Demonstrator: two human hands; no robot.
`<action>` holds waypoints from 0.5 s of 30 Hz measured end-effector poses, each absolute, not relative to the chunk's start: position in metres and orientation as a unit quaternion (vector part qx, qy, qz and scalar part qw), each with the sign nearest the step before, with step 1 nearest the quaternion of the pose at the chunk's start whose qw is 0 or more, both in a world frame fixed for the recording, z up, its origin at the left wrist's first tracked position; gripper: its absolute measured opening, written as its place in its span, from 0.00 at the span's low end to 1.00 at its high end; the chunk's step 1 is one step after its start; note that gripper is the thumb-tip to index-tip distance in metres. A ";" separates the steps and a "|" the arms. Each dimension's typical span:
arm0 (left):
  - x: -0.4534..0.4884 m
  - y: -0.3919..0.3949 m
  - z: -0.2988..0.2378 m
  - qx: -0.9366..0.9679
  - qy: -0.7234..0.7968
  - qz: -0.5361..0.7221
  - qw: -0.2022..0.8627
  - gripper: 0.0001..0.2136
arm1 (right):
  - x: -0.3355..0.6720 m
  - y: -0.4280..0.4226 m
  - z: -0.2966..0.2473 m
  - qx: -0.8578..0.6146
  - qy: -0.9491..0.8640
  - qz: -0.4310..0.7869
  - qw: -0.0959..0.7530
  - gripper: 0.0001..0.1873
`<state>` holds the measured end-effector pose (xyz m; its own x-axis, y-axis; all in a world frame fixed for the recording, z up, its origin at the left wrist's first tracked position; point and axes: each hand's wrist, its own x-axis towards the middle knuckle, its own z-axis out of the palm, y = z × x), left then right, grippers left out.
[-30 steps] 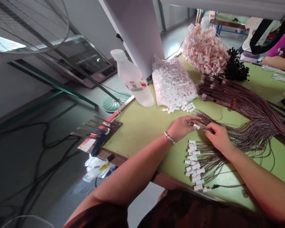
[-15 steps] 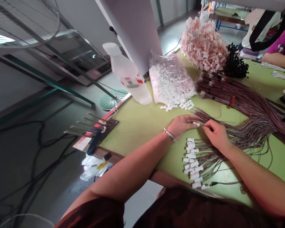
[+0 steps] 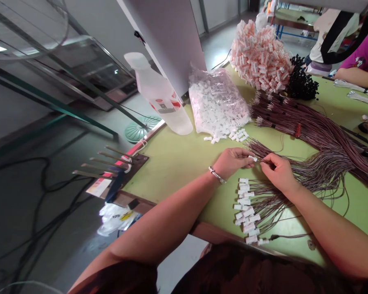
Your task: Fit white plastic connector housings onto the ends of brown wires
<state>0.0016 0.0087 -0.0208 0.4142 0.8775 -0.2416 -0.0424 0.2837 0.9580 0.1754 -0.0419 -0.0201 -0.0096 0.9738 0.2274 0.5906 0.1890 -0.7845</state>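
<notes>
Between the fingertips of my left hand point(image 3: 235, 159) is a small white connector housing point(image 3: 252, 158). My right hand point(image 3: 277, 169) pinches a thin dark wire whose end meets the housing; whether it sits inside cannot be made out. Beside and beneath my right hand spreads a bundle of dark wires point(image 3: 319, 167). Closer to me lies a column of white connectors point(image 3: 247, 212) fitted on wire ends. Loose white housings point(image 3: 237, 134) have spilled before a clear plastic bag point(image 3: 219, 102) full of the same pieces.
A white bottle point(image 3: 164, 102) stands left of the bag. At the table's left edge is a rack of metal prongs point(image 3: 107, 163). Farther back are a heap of pink-and-white connectors point(image 3: 260, 57), black parts point(image 3: 303, 79) and thick wire bundles point(image 3: 306, 118). Another person's arm point(image 3: 355, 77) rests at far right.
The whole view has shifted slightly left. My hands hold nearly the same pose, with the white housing and the wire still end to end.
</notes>
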 end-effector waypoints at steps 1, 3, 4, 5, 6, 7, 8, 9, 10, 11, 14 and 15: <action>0.002 0.009 -0.021 0.487 0.418 0.337 0.689 0.10 | 0.176 -0.042 -0.020 -0.585 -0.668 0.248 0.387 0.06; 0.002 0.009 -0.022 0.473 0.411 0.332 0.705 0.10 | 0.176 -0.042 -0.019 -0.583 -0.672 0.249 0.384 0.08; 0.002 0.009 -0.023 0.467 0.409 0.326 0.712 0.11 | 0.176 -0.043 -0.019 -0.581 -0.674 0.248 0.382 0.08; 0.002 0.009 -0.023 0.463 0.408 0.322 0.718 0.11 | 0.176 -0.043 -0.019 -0.578 -0.678 0.247 0.381 0.08; 0.001 0.009 -0.023 0.459 0.407 0.317 0.723 0.11 | 0.175 -0.043 -0.020 -0.573 -0.684 0.245 0.378 0.08; 0.001 0.009 -0.023 0.458 0.404 0.311 0.728 0.11 | 0.175 -0.043 -0.020 -0.568 -0.691 0.242 0.376 0.07; 0.001 0.008 -0.023 0.457 0.401 0.305 0.733 0.11 | 0.175 -0.043 -0.020 -0.563 -0.698 0.238 0.373 0.07; 0.001 0.008 -0.022 0.455 0.397 0.303 0.737 0.11 | 0.175 -0.043 -0.021 -0.559 -0.704 0.233 0.371 0.07; 0.002 0.007 -0.022 0.454 0.394 0.302 0.740 0.11 | 0.175 -0.043 -0.021 -0.555 -0.711 0.228 0.367 0.07; 0.002 0.006 -0.022 0.454 0.391 0.301 0.742 0.11 | 0.175 -0.043 -0.022 -0.553 -0.716 0.226 0.362 0.07; 0.004 0.004 -0.021 0.457 0.386 0.303 0.742 0.10 | 0.176 -0.043 -0.023 -0.550 -0.727 0.226 0.344 0.08; 0.004 0.003 -0.020 0.458 0.384 0.305 0.741 0.10 | 0.176 -0.043 -0.024 -0.549 -0.729 0.225 0.341 0.08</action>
<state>0.0045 0.0032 -0.0201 0.5186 0.8043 -0.2900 -0.1006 0.3943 0.9135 0.1760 -0.0426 -0.0240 -0.1647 0.9544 0.2488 0.6473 0.2949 -0.7029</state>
